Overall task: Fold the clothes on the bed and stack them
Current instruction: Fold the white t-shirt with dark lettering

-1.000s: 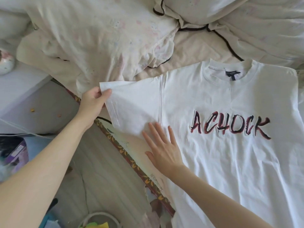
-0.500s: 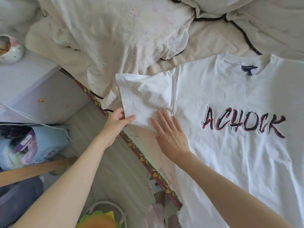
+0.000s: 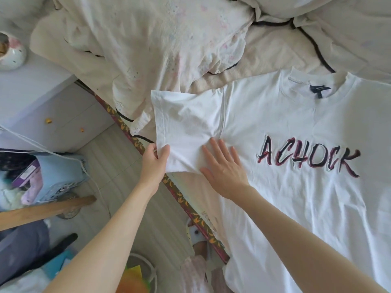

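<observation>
- We see a white T-shirt [image 3: 296, 127] lying face up on the bed [image 3: 264, 49], its chest printed with "ACHOCK" in dark and red letters.
- Our left hand [image 3: 153, 163] pinches the lower corner of the shirt's sleeve [image 3: 186, 127], thumb on top of the cloth and the other fingers tucked under the hem, right at the edge of the bed.
- Our right hand [image 3: 224, 170] lies flat with fingers straight and spread, pressing on the shirt just beside the left hand, at the armpit where sleeve meets body; it grasps nothing.
- The sleeve spreads away from both hands, up and slightly left; the shirt's seam runs up from the right hand's fingertips.
- The printed lettering sits to the right of the right hand, near but apart from it.
- The collar with a dark label [image 3: 319, 90] lies well beyond the right hand, farther up the bed.
- Rumpled pale bedding [image 3: 158, 39] with dark piping is heaped beyond the left hand, past the sleeve's far edge.
- Below and left of the left hand we see the floor [image 3: 118, 161], a light blue box [image 3: 53, 172] and a white cabinet [image 3: 48, 108] beside the bed.
</observation>
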{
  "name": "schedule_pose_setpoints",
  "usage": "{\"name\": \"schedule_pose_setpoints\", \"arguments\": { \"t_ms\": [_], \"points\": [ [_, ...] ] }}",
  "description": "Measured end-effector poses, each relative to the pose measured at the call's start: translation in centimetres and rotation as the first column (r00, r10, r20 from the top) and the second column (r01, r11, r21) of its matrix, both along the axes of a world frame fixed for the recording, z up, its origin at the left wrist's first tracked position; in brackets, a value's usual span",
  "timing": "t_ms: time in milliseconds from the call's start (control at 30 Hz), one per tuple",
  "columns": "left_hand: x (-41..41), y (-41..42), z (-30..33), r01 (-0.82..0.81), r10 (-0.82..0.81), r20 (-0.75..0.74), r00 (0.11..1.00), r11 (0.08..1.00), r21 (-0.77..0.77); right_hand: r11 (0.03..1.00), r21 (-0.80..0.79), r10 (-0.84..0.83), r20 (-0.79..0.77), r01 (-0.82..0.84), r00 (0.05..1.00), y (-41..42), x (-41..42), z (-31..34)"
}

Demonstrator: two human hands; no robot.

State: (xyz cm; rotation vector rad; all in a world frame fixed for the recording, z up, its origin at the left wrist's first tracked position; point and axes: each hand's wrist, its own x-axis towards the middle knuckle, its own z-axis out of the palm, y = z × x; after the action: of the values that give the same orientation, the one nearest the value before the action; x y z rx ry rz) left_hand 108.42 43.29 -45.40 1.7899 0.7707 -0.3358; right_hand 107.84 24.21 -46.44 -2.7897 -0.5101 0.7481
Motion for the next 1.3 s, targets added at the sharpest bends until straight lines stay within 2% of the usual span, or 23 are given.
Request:
{"name": "schedule_pose_setpoints", "arguments": {
  "t_ms": [100,167,200,233,300,400,433,500,533,567,600,633,667,733,800,867,933,1000,1100,1233,1300],
  "points": [
    [-0.3,-1.0,0.7,-0.014,0.008,0.049,0.999,0.991,0.13,0.995,0.101,-0.011,-0.012,0.012,1.0,-0.7,0.0,0.6],
    [-0.3,-2.1,2.0,-0.007,-0.024,0.12,0.992,0.969,0.246,0.942,0.282,-0.159,-0.101,0.182,0.982,-1.4,-0.4,1.6],
    [0.0,-2.8,2.9,0.002,-0.056,0.165,0.985,0.951,0.31,0.867,0.365,-0.279,-0.207,0.338,0.938,-1.9,-0.6,2.3],
    [0.3,-3.8,3.9,0.013,-0.099,0.216,0.971,0.929,0.37,0.755,0.411,-0.393,-0.339,0.511,0.855,-2.5,-0.8,3.1],
    [1.2,-6.2,6.0,0.048,-0.208,0.322,0.924,0.895,0.443,0.469,0.412,-0.54,-0.566,0.781,0.623,-4.2,-1.0,4.4],
    [1.9,-11.4,7.5,0.187,-0.449,0.417,0.79,0.824,0.534,0.0,0.365,-0.583,-0.756,0.931,0.296,-7.9,-1.2,5.5],
    [1.9,-13.4,7.5,0.285,-0.556,0.383,0.737,0.771,0.57,-0.111,0.343,-0.579,-0.785,0.933,0.22,-9.2,-1.2,5.7],
    [1.6,-16.8,6.8,0.568,-0.778,0.171,0.605,0.572,0.591,-0.247,0.306,-0.575,-0.81,0.919,0.115,-11.6,-1.2,5.6],
    [1.3,-18.1,6.1,0.692,-0.856,0.065,0.513,0.457,0.559,-0.282,0.288,-0.582,-0.809,0.915,0.075,-12.7,-1.3,5.5],
    [0.9,-18.8,5.5,0.771,-0.895,0.004,0.446,0.386,0.507,-0.297,0.272,-0.598,-0.8,0.915,0.044,-13.6,-1.3,5.4],
    [0.4,-19.0,4.9,0.79,-0.895,0.008,0.447,0.398,0.467,-0.281,0.262,-0.634,-0.773,0.923,0.027,-14.4,-1.3,5.3],
    [-0.2,-18.7,4.5,0.75,-0.857,0.063,0.512,0.482,0.452,-0.229,0.259,-0.686,-0.727,0.938,0.034,-15.0,-1.1,5.2],
    [-0.8,-18.0,4.1,0.659,-0.779,0.151,0.609,0.602,0.451,-0.137,0.269,-0.75,-0.657,0.953,0.078,-15.5,-0.9,5.0],
    [-1.7,-15.9,3.2,0.438,-0.583,0.262,0.769,0.779,0.449,0.135,0.295,-0.857,-0.445,0.946,0.261,-15.8,0.0,4.7],
    [-2.0,-13.7,2.4,0.283,-0.391,0.24,0.889,0.879,0.384,0.419,0.298,-0.851,-0.202,0.858,0.485,-15.0,1.6,4.7],
    [-2.0,-12.4,1.6,0.193,-0.229,0.151,0.962,0.956,0.219,0.648,0.271,-0.739,-0.002,0.712,0.673,-13.5,3.7,4.6],
    [-1.9,-11.9,0.9,0.155,-0.155,0.06,0.986,0.988,0.018,0.803,0.234,-0.583,0.124,0.548,0.803,-11.6,6.3,4.5],
    [-2.2,-11.8,0.2,0.193,-0.195,-0.004,0.981,0.973,-0.13,0.889,0.221,-0.442,0.182,0.401,0.879,-9.5,8.9,4.2],
    [-2.6,-11.3,-0.3,0.27,-0.278,-0.005,0.961,0.939,-0.211,0.949,0.182,-0.294,0.21,0.259,0.932,-6.2,11.6,3.0],
    [-3.3,-11.1,-0.9,0.327,-0.325,0.041,0.945,0.944,-0.049,0.996,0.034,-0.08,0.062,0.078,0.995,-3.5,11.9,-0.1],
    [-3.6,-11.3,-1.1,0.317,-0.319,0.041,0.947,0.948,0.039,0.998,-0.014,-0.057,0.013,0.057,0.998,-3.5,11.8,-1.2]
  ]
}}
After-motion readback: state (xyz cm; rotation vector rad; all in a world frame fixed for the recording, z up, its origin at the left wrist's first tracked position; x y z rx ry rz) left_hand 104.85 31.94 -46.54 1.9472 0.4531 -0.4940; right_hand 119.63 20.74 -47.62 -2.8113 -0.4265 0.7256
